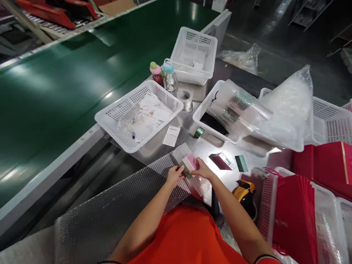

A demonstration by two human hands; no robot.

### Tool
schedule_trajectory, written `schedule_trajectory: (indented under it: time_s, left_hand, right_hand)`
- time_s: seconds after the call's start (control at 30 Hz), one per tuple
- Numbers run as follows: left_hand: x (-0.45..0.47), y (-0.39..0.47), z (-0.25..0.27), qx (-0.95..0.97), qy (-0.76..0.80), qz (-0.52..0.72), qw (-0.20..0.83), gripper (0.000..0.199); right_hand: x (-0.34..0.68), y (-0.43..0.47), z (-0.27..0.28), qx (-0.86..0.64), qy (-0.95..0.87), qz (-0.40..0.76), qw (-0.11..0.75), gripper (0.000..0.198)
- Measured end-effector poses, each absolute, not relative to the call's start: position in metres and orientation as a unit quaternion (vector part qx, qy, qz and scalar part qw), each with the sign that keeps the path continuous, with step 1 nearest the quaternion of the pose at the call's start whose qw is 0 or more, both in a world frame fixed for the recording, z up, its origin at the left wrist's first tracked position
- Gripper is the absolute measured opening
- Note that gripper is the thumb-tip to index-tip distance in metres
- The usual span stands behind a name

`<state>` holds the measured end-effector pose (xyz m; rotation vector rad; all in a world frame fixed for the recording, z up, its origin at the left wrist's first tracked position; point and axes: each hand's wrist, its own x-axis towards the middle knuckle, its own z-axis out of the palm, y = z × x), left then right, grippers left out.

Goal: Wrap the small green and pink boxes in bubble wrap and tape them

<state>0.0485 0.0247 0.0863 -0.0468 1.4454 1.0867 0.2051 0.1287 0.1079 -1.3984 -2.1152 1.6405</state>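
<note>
My left hand and my right hand are close together over the steel table, fingers closed on a few small cartons. One carton is pink and white. A green carton is pressed against it, partly covered by my fingers. Beneath them lies a long sheet of bubble wrap, which trails down to the left. Right of my hands lie a dark pink carton and a green carton. Another small green carton lies beyond my hands, beside a printed paper slip.
A white basket holds papers and small items; another basket holds bubble-wrapped packs. Behind them are a tape roll, two bottles and a third basket. A yellow-black scanner-like device and red bags sit right. A green conveyor runs left.
</note>
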Motion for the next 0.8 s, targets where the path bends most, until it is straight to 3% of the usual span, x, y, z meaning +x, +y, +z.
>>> schedule_trajectory:
  time_s: [0.27, 0.4, 0.53, 0.7, 0.8]
  left_hand:
    - [0.027, 0.003, 0.08, -0.039, 0.684, 0.458, 0.567, 0.041]
    - [0.028, -0.01, 0.08, -0.019, 0.673, 0.485, 0.559, 0.051]
    - [0.027, -0.019, 0.081, 0.004, 0.66, 0.49, 0.569, 0.057]
    - [0.012, -0.03, 0.078, 0.02, 0.683, 0.454, 0.572, 0.048]
    - [0.012, -0.027, 0.075, 0.053, 0.709, 0.423, 0.562, 0.041]
  right_hand:
    - [0.152, 0.045, 0.127, -0.568, -0.792, 0.22, -0.031, 0.045]
    - [0.134, 0.013, 0.126, -0.574, -0.803, 0.153, -0.051, 0.04]
    - [0.144, 0.017, 0.124, -0.548, -0.812, 0.2, -0.004, 0.037]
    - [0.156, 0.05, 0.119, -0.586, -0.723, 0.366, 0.01, 0.076]
    - [0.153, 0.06, 0.117, -0.572, -0.701, 0.426, -0.011, 0.074]
